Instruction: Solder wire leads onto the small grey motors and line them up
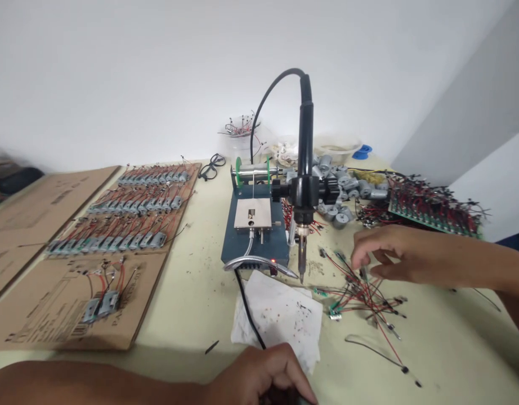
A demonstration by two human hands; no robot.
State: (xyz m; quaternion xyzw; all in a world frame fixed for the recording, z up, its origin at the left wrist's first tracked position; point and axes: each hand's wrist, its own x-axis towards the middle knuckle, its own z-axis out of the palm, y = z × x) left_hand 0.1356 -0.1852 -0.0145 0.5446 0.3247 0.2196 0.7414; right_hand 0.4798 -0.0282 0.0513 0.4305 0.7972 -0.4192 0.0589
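My right hand (380, 256) hovers at the right over a loose pile of red and black wires with small green boards (361, 298); its fingers are curled, and whether they grip a piece is unclear. At the bottom edge is my left hand (263, 374), its fingers bent round something dark that is mostly cut off by the frame. Between the hands, a soldering iron (305, 140) stands upright in a holder, tip down, above a white paper sheet (280, 315). Behind the sheet sits a blue solder feeder (229, 230) with a green-rimmed solder spool (253, 172).
Cardboard sheets (77, 298) at the left carry rows of small motors (111, 242) with wires. Loose grey motors (348, 185) lie behind the iron. A wired circuit panel (432, 214) is at the back right. Black glasses (211, 167) and plastic tubs (335, 146) are near the wall.
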